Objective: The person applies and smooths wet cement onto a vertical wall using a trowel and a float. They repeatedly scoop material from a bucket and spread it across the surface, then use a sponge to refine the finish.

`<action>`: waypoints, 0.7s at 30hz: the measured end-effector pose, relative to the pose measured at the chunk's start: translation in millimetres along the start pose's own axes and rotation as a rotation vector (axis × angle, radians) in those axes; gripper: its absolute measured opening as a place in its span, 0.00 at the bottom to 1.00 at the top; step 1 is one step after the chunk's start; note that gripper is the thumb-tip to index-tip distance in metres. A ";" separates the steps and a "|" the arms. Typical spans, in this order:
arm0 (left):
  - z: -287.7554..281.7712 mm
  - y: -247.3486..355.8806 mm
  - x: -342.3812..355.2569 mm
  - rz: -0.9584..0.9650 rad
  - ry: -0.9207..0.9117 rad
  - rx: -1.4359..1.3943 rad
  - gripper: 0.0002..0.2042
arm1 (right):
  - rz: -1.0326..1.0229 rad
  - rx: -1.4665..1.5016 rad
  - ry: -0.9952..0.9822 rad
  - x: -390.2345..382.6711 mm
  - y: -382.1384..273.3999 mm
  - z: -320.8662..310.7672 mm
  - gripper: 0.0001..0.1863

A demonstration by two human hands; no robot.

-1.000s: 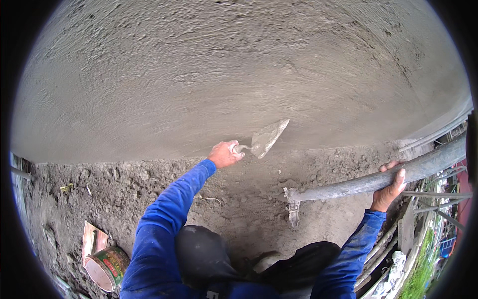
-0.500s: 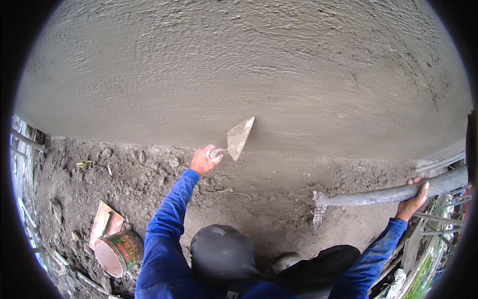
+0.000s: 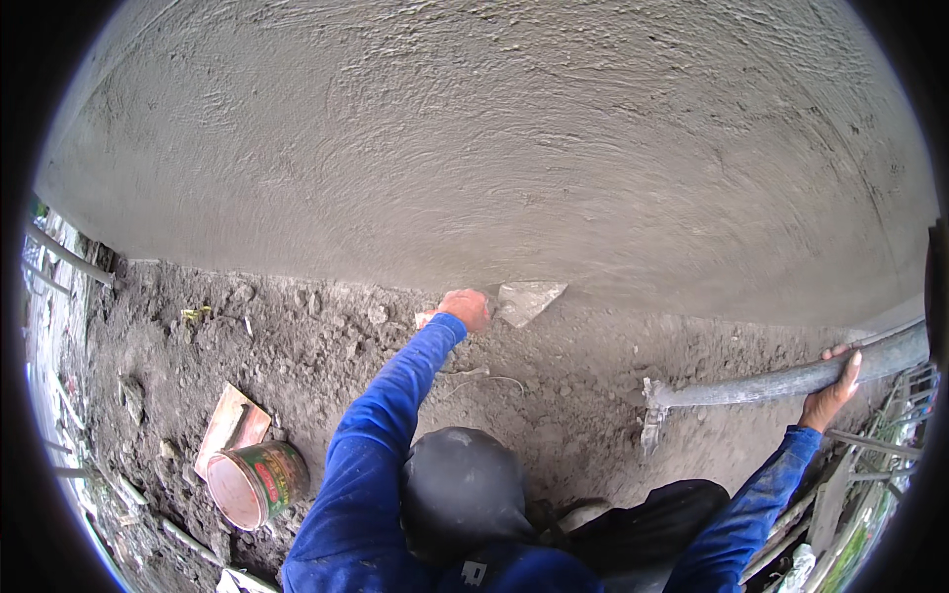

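Note:
My left hand (image 3: pixel 463 310), in a blue sleeve, grips a pointed trowel whose mortar-coated blade (image 3: pixel 528 300) is at the foot of a grey plastered wall (image 3: pixel 494 128); the handle is mostly hidden by my fingers. Out to the right, my right hand (image 3: pixel 832 391) is wrapped round a thick grey hose (image 3: pixel 751 385). The hose's mortar-caked nozzle end (image 3: pixel 653 423) hangs over the rubbly dirt ground (image 3: pixel 583 395).
My dark-clad knees (image 3: pixel 460 479) are below. At lower left a bucket (image 3: pixel 232 494) lies tipped beside a board with a float on it (image 3: pixel 217 423). Scaffold poles (image 3: pixel 74 257) stand along the left edge, with more poles and planks (image 3: pixel 880 450) at right.
The trowel has dropped to the wall's base, its blade turned flatter, after first shifting left and then back right. The hose in my right hand has moved rightward and slightly down; the view has shifted.

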State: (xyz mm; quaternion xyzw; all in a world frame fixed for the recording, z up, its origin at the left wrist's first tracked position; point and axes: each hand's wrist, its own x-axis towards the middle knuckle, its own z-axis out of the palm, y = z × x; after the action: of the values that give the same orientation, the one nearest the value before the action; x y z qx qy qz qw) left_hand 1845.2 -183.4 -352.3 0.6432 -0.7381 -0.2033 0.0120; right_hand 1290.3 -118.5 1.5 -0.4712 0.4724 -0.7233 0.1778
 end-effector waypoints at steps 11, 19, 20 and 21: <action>-109.3 -44.3 -65.3 -0.025 0.195 0.032 0.21 | 0.013 0.034 0.006 -1.9 1.6 1.0 0.21; -152.3 -32.2 -205.0 -0.196 0.461 -0.339 0.18 | 0.093 0.068 0.002 20.5 11.4 -37.0 0.20; -159.6 -30.1 -223.2 -0.196 0.496 -0.395 0.18 | 0.077 0.086 -0.051 33.6 19.1 -52.5 0.20; -170.6 -27.6 -241.4 -0.207 0.544 -0.496 0.16 | 0.086 0.096 -0.068 42.3 26.7 -60.1 0.20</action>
State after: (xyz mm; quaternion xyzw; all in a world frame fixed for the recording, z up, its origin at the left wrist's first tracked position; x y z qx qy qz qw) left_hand 1960.4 -4.0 -145.7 0.7225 -0.5673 -0.1978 0.3420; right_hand 1213.4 -130.3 -6.1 -0.4656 0.4508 -0.7203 0.2472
